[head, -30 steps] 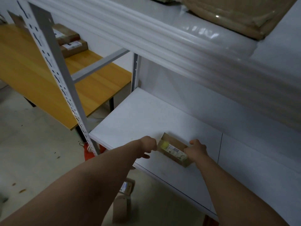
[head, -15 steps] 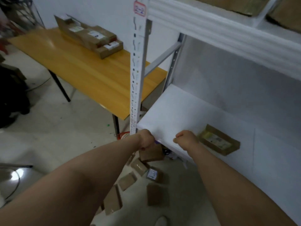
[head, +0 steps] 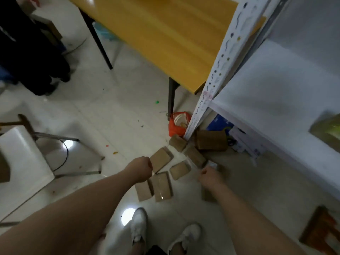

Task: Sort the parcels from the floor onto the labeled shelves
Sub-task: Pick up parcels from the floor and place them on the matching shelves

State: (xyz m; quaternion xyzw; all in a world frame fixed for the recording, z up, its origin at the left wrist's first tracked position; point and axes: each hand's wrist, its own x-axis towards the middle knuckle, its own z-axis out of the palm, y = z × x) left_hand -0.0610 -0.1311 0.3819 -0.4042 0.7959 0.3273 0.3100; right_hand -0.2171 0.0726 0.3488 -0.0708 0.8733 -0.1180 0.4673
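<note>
Judging from how things lie, the sorting is barely begun. The white metal shelf unit [head: 276, 100] on the right carries just one brown cardboard parcel with a greenish label [head: 327, 129]. The picture's edge cuts that parcel off, so its long axis cannot be read. A yellow wooden tabletop [head: 165, 34] stands beside the shelf post.

The rest of the work waits on the pale tiled floor [head: 110, 116]. A cluster of flat brown cardboard parcels, at least seven, lies there near the post's foot. The bulkier brown parcel [head: 210, 139] sits farthest in, just beside the post. The taped brown parcel [head: 161, 186] lies flat with its long axis running straight away from the person. The slanted brown parcel [head: 161, 160] points from near-left to far-right, toward the post. A squarish brown parcel [head: 179, 170] lies between the two hands.

The left hand [head: 139, 169] hovers beside the slanted parcel, curled into a fist and holding nothing. The right hand [head: 209, 176] is curled too, above a white-labelled parcel [head: 211, 164]. Blur hides whether it grips anything, so I cannot tell.
</note>
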